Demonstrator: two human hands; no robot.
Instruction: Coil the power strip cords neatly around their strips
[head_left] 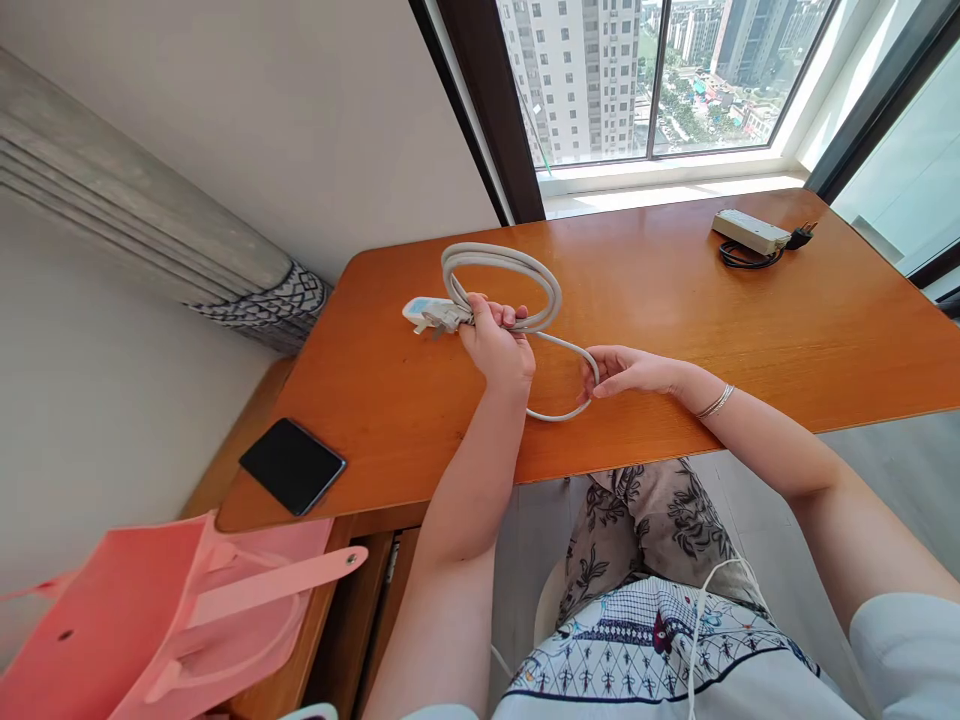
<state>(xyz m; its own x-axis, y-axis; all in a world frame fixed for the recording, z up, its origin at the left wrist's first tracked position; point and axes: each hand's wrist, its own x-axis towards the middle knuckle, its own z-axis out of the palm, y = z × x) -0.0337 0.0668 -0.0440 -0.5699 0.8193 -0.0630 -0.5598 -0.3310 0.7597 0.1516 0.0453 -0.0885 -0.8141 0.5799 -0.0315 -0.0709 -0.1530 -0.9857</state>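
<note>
My left hand [501,350] is closed around a coiled white power cable [541,275], whose loops stand above the desktop. A pale plug [448,319] with metal prongs sticks out to the left of this fist. Just behind the plug shows the end of a white and light-blue object [421,309], mostly hidden, so its kind is unclear. Lower right, my right hand [626,372] has its fingers closed on a loose loop of the same cable, near the front edge of the desk. Part of that loop passes behind my left forearm.
On the wooden desk [660,300], a beige power adapter [750,232] with a black cord lies at the back right. A black tablet or phone [292,465] rests at the left corner. Beside the desk hangs a pink bag [142,610]. A window [652,90] stands behind.
</note>
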